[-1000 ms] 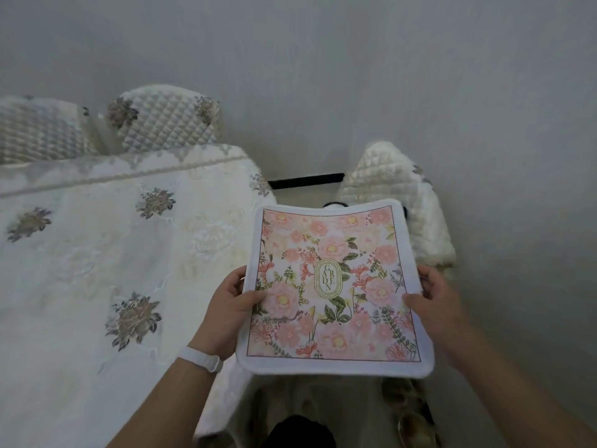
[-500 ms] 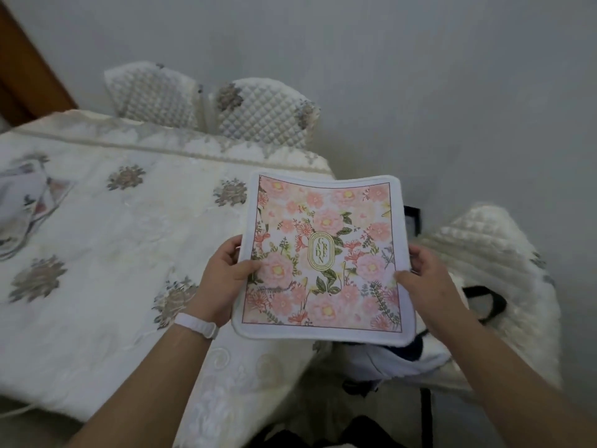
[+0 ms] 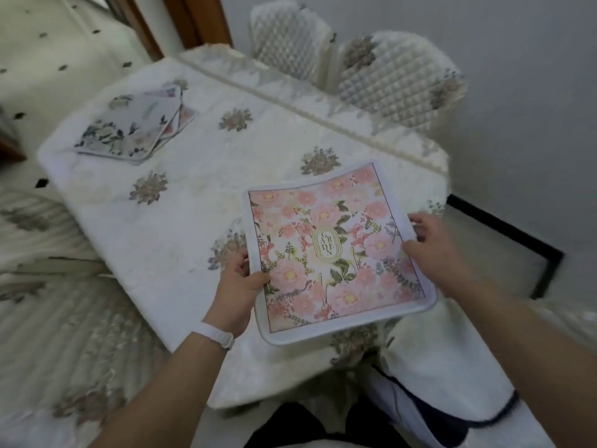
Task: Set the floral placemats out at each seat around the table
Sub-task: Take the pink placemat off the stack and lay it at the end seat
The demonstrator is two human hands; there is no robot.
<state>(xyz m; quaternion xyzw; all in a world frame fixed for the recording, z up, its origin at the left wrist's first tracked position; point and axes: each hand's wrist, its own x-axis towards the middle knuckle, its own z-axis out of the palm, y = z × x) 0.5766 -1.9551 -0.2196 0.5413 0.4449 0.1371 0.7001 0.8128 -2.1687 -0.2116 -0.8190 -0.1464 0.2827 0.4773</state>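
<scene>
I hold a pink floral placemat (image 3: 336, 250) with a white border and a gold oval label in both hands, above the near right corner of the table (image 3: 181, 202). My left hand (image 3: 237, 286), with a white wristband, grips its left edge. My right hand (image 3: 433, 244) grips its right edge. The mat is slightly tilted and seems to hover just over the cloth. A small stack of other floral placemats (image 3: 135, 127), with a grey-blue one on top, lies at the table's far left.
The table wears a white cloth with embroidered flowers. Two quilted chair backs (image 3: 387, 79) stand at the far side by the wall. Another covered chair (image 3: 452, 367) is at the near right, and one (image 3: 48, 286) at the left. A brown door frame (image 3: 193, 24) is behind.
My view has swung left and over the table, so the stack of mats now shows. The placemat has moved with my hands from beside the table to above its near right corner.
</scene>
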